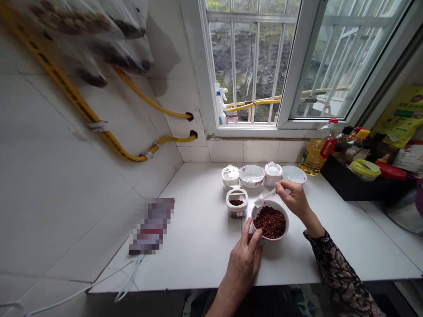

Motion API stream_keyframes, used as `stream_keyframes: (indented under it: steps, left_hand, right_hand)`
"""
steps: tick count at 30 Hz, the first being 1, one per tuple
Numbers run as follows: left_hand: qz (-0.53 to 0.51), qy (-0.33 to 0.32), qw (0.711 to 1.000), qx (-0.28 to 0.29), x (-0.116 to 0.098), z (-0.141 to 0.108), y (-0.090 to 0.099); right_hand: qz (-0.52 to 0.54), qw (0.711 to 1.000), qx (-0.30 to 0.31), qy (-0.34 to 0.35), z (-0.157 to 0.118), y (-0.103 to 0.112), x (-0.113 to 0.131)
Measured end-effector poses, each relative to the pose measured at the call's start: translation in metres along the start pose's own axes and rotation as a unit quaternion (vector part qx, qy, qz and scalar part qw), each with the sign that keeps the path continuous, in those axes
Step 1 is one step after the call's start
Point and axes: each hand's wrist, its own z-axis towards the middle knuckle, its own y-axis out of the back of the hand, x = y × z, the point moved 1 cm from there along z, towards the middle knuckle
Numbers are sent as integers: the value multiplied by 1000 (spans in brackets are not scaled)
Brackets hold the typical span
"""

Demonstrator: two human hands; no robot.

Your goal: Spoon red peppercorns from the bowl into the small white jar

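Observation:
A white bowl (270, 221) full of small dark red dried grains stands on the white counter (198, 246). My left hand (243, 259) rests at the bowl's lower left rim, its thumb and fingers apart on either side of the edge. Pinched in my right hand (293, 198) is the handle of a small white spoon (261, 201), its head over the bowl's upper left rim. Just left of the bowl sits a clear jar (237, 208) with a pale-rimmed lid and similar red grains inside.
Behind stand two white lidded jars (230, 177) (273, 174), a white bowl (251, 176) and a shallow dish (294, 175). At right are an oil bottle (313, 154) and a black box (343, 178) of condiments. A blurred-out object (153, 226) with a cable lies left.

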Motion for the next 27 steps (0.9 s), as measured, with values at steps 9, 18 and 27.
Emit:
stream_keyframes:
  steps: [9,18,27]
  left_hand:
    - [5,16,1000,-11,3,-5,-5]
    - [18,4,1000,-2,3,-4,-2]
    - [-6,15,1000,17,0,-1,2]
  right_hand:
    - [-81,989,125,21,-17,-14,-16]
    - [-11,987,145,-68,-23,-28,-13]
    - [119,972,116,-164,-21,-25,-21]
